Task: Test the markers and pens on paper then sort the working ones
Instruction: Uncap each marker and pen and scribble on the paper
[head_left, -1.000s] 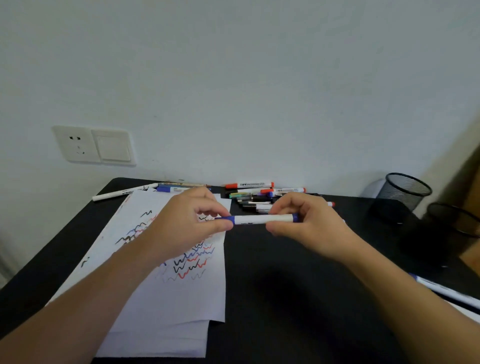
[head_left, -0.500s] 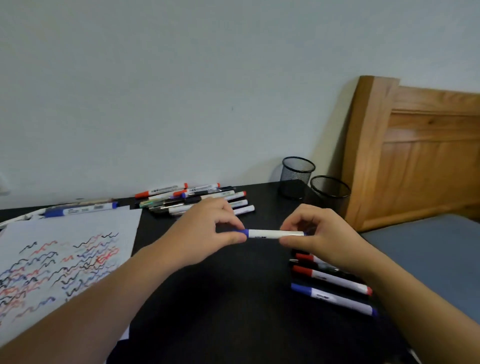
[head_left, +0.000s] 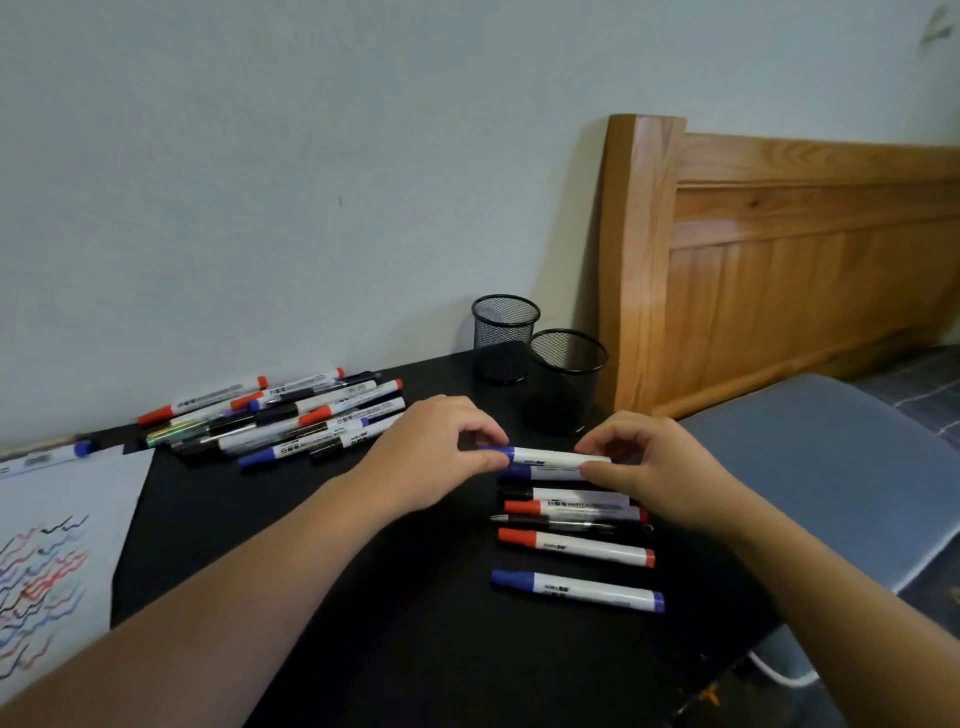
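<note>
White-barrelled marker with a blue cap (head_left: 550, 457), held level just above the black bench (head_left: 363, 597) between both hands. Left hand (head_left: 436, 452): grip pinching the blue cap end between thumb and curled fingers. Right hand (head_left: 649, 467): grip pinching the opposite end of the barrel, fingers curled over it.

Row of sorted markers directly beneath and nearer than the held one, each lying crosswise and roughly parallel on the bench: a blue-capped marker (head_left: 540, 473) partly hidden under the held one; a black-capped white marker (head_left: 571, 493); a red-capped marker (head_left: 571, 508); a slim dark pen (head_left: 556, 523); a red-capped white marker with red end plug (head_left: 576, 546); a blue-capped white marker with blue end plug (head_left: 576, 590), nearest of the row.

Loose pile of mixed markers and pens (head_left: 275, 418), red, blue and black caps, at the far left of the bench near the wall.

White sheet of paper (head_left: 57, 545) at the left edge, covered with black, red and blue wavy test lines.

Two black wire-mesh pen cups (head_left: 506, 338) (head_left: 566, 379), upright, side by side at the far right corner of the bench.

Wooden bed headboard (head_left: 779, 260), right of the bench.
</note>
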